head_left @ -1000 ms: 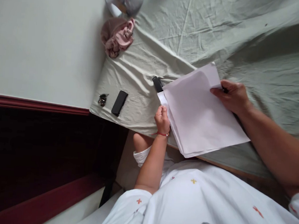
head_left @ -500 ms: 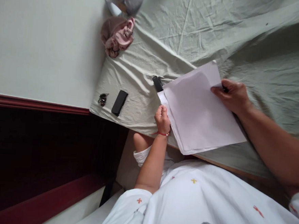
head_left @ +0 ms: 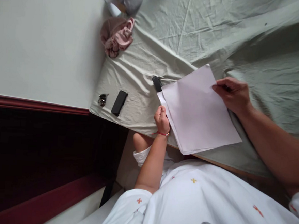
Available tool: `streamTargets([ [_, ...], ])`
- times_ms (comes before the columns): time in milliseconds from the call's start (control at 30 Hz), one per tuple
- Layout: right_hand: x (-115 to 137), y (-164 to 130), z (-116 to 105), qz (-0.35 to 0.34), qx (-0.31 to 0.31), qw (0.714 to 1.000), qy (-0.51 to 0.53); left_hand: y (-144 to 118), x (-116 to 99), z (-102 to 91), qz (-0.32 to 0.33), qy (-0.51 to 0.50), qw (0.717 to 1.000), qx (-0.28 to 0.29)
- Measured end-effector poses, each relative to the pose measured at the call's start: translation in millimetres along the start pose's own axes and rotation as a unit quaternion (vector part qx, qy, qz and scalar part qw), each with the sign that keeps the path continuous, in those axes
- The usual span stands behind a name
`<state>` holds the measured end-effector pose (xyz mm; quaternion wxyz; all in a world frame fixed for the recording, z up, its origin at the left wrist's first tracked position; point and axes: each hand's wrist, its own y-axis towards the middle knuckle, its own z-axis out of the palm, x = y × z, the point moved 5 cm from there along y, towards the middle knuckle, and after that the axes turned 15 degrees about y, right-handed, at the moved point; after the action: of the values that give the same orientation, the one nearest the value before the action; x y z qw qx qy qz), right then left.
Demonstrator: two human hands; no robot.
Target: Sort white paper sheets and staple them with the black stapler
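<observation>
Person in a white shirt (head_left: 197, 200) w/ small coloured motifs, plus a grey patch nr the bottom, is at the edge of a flat surface under a wrinkled pale green cloth (head_left: 201, 33). The paper sheets (head_left: 200, 112), white & blank on the side I can see, are held btwn both hands, over the near part of the cloth, tilted rel. to the edge. More than 1 sheet: a 2nd layer peeks out along the L side & bottom corner; can't tell how many.

L hand (head_left: 162, 121) has the L edge: thumb pressed down on it, fingers folded tight in a fist; fingertips hidden from where I stand. Red string bracelet (head_left: 164, 134) on that wrist.

R hand (head_left: 234, 94) is at the upper R edge, thumb & forefinger pinching the top sheet's margin, other fingers curled in behind; can't make out their tips.

Just beyond the L hand, by the sheets' upper L corner, a small black object (head_left: 157, 83) lies on the cloth, partly covered by the paper; can't tell what it is. Further L: black phone (head_left: 119, 103), apparently, then a small dark bunch, prob. keys (head_left: 102, 99), nr the surface's corner. Up by the pale wall (head_left: 42, 39): crumpled pink cloth (head_left: 117, 38), w/ a greyish plastic bag (head_left: 133, 1) just past it.
</observation>
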<state>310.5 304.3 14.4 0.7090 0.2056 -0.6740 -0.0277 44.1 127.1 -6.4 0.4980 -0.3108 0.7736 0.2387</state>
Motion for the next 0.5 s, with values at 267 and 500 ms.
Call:
streamTargets([
  [267, -3.8, -1.3, 2.8, 0.005, 0.020, 1.000, 0.011, -0.2, -2.3, 1.4, 0.012, -0.007, 1.000, -0.004],
  [500, -4.9, -3.1, 3.3, 0.014, 0.026, 0.999, 0.014, -0.4, -1.9, 2.0, 0.023, -0.016, 1.000, 0.005],
])
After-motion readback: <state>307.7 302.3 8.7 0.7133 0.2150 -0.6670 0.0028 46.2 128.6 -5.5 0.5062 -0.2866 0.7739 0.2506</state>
